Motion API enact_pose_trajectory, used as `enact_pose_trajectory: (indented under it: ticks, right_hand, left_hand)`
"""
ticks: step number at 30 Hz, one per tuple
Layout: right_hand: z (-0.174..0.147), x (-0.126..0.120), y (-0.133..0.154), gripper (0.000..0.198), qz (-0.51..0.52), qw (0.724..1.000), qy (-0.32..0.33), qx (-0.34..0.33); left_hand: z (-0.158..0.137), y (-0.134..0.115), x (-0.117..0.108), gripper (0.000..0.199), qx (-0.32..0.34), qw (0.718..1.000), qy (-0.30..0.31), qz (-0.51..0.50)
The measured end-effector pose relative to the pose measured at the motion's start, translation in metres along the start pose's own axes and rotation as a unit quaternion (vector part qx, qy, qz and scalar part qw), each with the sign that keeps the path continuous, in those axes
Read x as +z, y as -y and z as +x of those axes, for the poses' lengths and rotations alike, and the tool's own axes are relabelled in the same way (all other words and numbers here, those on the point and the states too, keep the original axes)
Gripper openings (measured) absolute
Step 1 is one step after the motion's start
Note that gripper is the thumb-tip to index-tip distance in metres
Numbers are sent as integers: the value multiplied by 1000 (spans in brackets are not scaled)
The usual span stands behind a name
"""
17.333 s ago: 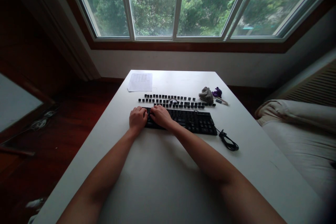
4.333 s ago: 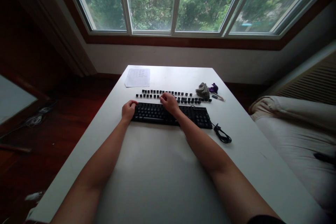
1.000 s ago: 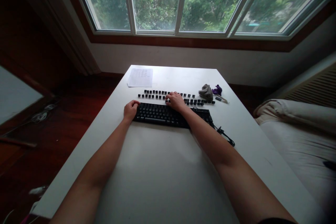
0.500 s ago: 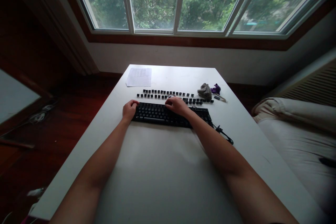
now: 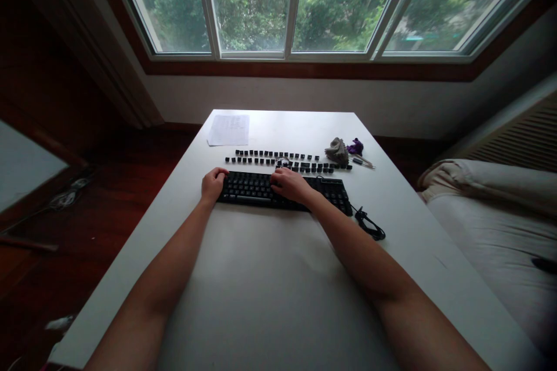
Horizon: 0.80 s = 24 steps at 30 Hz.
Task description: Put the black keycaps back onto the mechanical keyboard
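Observation:
A black keyboard (image 5: 248, 188) lies across the white table. My left hand (image 5: 213, 184) is closed on its left end, thumb and fingers at the upper left corner. My right hand (image 5: 292, 184) rests low over the middle of the keys with its fingers curled down and pressed together. Whatever lies under those fingertips is hidden. Behind the keyboard, loose black keycaps (image 5: 256, 160) stand in rows, partly covered by my right hand. A small shiny item (image 5: 284, 160) sits among them, too small to name.
Grey cloth (image 5: 337, 152) and purple cloth (image 5: 355, 146) lie at the back right, beside thin tools (image 5: 363, 163). A bundled black cable (image 5: 369, 225) is right of the keyboard. Printed paper (image 5: 228, 130) lies at the far left, and a cushioned seat (image 5: 487, 220) stands right of the table (image 5: 270, 278).
My right hand has come down and slightly nearer, from the keyboard's back edge onto the middle keys. My left hand keeps its hold on the left end. The view has shifted slightly.

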State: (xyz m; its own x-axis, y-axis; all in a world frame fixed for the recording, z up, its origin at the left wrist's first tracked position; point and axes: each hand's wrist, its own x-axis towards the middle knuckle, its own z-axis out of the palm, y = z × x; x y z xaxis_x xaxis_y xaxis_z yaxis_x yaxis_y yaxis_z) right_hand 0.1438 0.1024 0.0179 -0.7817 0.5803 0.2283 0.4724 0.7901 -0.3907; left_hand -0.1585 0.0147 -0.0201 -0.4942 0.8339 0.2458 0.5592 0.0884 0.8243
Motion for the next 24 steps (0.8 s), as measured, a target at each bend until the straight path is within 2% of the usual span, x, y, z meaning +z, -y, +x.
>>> enact_pose_trajectory:
  ticks: [6,10,12,14,16,19,21,22,24]
  right_hand:
    - [-2,-2,3,7,4,1000,-1,-6]
    - [-4,-2,6,6,24,999,-26,7]
    - [-2,1,10,7,62,996,-53,19]
    - [1,4,15,16,149,984,-84,46]
    - [6,6,21,22,277,950,-118,86]
    - [12,6,30,22,474,859,-157,117]
    - [13,5,35,20,564,804,-153,111]
    - [13,5,37,20,592,787,-140,108]
    - [12,8,38,21,611,778,-98,109]
  left_hand:
    - [-1,0,0,25,0,1000,-6,0]
    - [0,1,0,25,-3,1000,1,0]
    - [0,1,0,25,0,1000,0,2]
    - [0,2,0,25,2,1000,-3,3]
    - [0,3,0,25,3,1000,-3,0]
    - [0,3,0,25,1,1000,-1,-3]
    - [0,3,0,25,-1,1000,0,0]
    - [0,2,0,25,-1,1000,0,2]
    - [0,2,0,25,-1,1000,0,4]
